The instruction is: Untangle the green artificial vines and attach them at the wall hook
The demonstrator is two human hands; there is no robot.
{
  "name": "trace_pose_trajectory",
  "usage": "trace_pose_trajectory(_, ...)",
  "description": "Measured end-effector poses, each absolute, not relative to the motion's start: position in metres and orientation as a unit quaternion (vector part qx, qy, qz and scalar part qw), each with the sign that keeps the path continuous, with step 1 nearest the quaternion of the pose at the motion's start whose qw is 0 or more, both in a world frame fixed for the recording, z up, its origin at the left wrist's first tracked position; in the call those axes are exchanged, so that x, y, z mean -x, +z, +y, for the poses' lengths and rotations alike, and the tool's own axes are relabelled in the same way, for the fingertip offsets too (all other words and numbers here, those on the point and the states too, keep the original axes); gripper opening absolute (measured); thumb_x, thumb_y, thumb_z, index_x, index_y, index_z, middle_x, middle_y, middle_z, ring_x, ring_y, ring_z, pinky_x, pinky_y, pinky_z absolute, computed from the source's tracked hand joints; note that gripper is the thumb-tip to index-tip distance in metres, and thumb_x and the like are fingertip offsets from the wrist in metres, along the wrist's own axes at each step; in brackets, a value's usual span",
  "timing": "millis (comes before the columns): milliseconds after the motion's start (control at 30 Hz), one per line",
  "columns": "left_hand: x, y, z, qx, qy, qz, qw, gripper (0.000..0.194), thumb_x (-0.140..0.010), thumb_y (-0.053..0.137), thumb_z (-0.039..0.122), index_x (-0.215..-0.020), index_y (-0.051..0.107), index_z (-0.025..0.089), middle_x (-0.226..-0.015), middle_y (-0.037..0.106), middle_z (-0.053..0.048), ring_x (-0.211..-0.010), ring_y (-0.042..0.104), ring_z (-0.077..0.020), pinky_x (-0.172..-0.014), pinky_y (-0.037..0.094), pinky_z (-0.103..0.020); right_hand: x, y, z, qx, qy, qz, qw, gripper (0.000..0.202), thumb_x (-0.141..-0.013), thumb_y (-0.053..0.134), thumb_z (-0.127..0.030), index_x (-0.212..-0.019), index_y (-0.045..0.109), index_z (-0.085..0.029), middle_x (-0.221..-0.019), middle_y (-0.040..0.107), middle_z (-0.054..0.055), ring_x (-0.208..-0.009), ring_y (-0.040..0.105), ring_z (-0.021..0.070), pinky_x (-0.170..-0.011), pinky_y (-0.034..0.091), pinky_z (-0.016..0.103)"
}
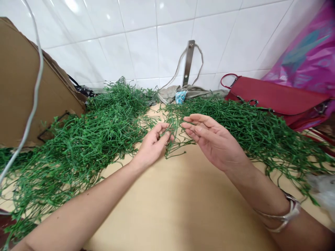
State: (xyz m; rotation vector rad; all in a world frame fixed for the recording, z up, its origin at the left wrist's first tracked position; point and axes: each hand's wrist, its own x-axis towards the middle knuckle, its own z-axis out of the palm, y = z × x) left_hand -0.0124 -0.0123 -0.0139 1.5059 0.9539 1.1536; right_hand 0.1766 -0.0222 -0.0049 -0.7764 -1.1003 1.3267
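Thin green plant stems, which look like plastic, lie in a large heap [104,129] on the left and another heap [251,125] on the right. Between the heaps, my left hand [154,141] has its thumb and fingers closed on a few green stems [172,134]. Some of these stems hang down toward the tabletop. My right hand [211,137] is just to the right, fingers stretched out and slightly apart, with nothing visible in it. A small gap separates the two hands.
Behind the stems stand a blue-and-white cup [180,96] and a metal strip [188,62] against the tiled wall. A cardboard box [28,87] and a hanging white cable [36,83] are at left. A red handbag [274,96] and a purple plastic bag [309,52] sit at right.
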Motion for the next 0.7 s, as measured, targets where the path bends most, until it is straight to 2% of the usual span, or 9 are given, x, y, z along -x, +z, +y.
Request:
trace_pose_trajectory(100,0.012,-0.008,-0.012,-0.461,0.48,0.367,0.65,0.014,-0.081,0.059,0.021,-0.093,0.057,0.017,-0.066,0.051,0.004,-0.058,0.048,-0.0084,-0.053,0.039,-0.017,-0.179,-0.011,-0.018,0.376,0.517,-0.491,0.592,0.022,-0.081,0.076,-0.034,-0.1,0.069,-0.026,-0.105,0.07,0.001,-0.097,0.068,0.0151,-0.092,0.052,0.032)
trace_pose_trajectory(200,0.015,-0.003,-0.01,-0.366,0.42,0.384,0.736,0.016,-0.075,0.062,0.021,-0.09,0.057,0.016,-0.061,0.044,0.006,-0.045,0.035,-0.0056,-0.04,0.023,-0.015,-0.18,-0.012,-0.018,0.445,0.423,-0.551,0.565,0.022,-0.085,0.071,-0.038,-0.103,0.071,-0.025,-0.095,0.068,0.002,-0.086,0.064,0.0155,-0.081,0.052,0.032)
trace_pose_trajectory(300,0.019,-0.003,-0.009,-0.328,0.36,0.393,0.78,0.018,-0.08,0.063,0.031,-0.087,0.059,0.015,-0.057,0.039,0.007,-0.04,0.029,-0.0049,-0.036,0.019,-0.017,-0.178,-0.009,-0.021,0.463,0.37,-0.614,0.521,0.031,-0.087,0.068,-0.044,-0.111,0.073,-0.025,-0.11,0.069,0.005,-0.098,0.064,0.019,-0.086,0.051,0.034)
trace_pose_trajectory(367,0.018,-0.006,-0.009,-0.32,0.348,0.377,0.796,0.021,-0.082,0.063,0.035,-0.084,0.059,0.014,-0.057,0.039,0.007,-0.04,0.027,-0.004,-0.037,0.022,-0.017,-0.174,-0.006,-0.024,0.442,0.393,-0.631,0.502,0.034,-0.089,0.065,-0.048,-0.111,0.073,-0.024,-0.116,0.07,0.006,-0.106,0.064,0.0206,-0.091,0.05,0.035)
trace_pose_trajectory(400,0.017,-0.007,-0.009,-0.325,0.343,0.373,0.799,0.021,-0.082,0.064,0.035,-0.083,0.06,0.014,-0.058,0.041,0.006,-0.04,0.027,-0.0038,-0.037,0.023,-0.017,-0.172,-0.006,-0.025,0.435,0.414,-0.63,0.493,0.033,-0.088,0.065,-0.049,-0.108,0.073,-0.024,-0.113,0.071,0.006,-0.103,0.065,0.0205,-0.09,0.051,0.035)
trace_pose_trajectory(500,0.013,-0.012,-0.01,-0.381,0.352,0.399,0.756,0.015,-0.082,0.064,0.03,-0.084,0.061,0.015,-0.064,0.054,0.002,-0.048,0.047,-0.0074,-0.046,0.037,-0.019,-0.17,-0.007,-0.025,0.446,0.462,-0.611,0.464,0.027,-0.083,0.071,-0.044,-0.1,0.07,-0.022,-0.093,0.073,0.004,-0.086,0.067,0.0188,-0.079,0.053,0.034)
trace_pose_trajectory(567,0.01,-0.013,-0.011,-0.444,0.39,0.414,0.692,0.013,-0.083,0.064,0.028,-0.09,0.063,0.017,-0.079,0.066,-0.003,-0.068,0.062,-0.0126,-0.062,0.049,-0.023,-0.171,-0.009,-0.023,0.469,0.454,-0.598,0.465,0.024,-0.082,0.073,-0.041,-0.096,0.068,-0.021,-0.083,0.071,0.003,-0.078,0.066,0.0179,-0.074,0.052,0.033)
trace_pose_trajectory(633,0.011,-0.012,-0.011,-0.513,0.438,0.419,0.608,0.02,-0.085,0.064,0.032,-0.099,0.066,0.018,-0.098,0.071,-0.006,-0.091,0.066,-0.0163,-0.081,0.052,-0.028,-0.173,-0.009,-0.022,0.492,0.43,-0.589,0.476,0.023,-0.082,0.072,-0.039,-0.094,0.068,-0.02,-0.079,0.069,0.002,-0.074,0.064,0.0168,-0.07,0.051,0.032)
trace_pose_trajectory(700,0.013,-0.01,-0.011,-0.581,0.471,0.436,0.501,0.027,-0.087,0.065,0.04,-0.103,0.068,0.019,-0.11,0.07,-0.007,-0.104,0.063,-0.0183,-0.093,0.05,-0.031,-0.174,-0.009,-0.021,0.494,0.424,-0.581,0.489,0.022,-0.079,0.074,-0.037,-0.092,0.068,-0.02,-0.076,0.067,0.001,-0.071,0.062,0.0154,-0.069,0.051,0.031)
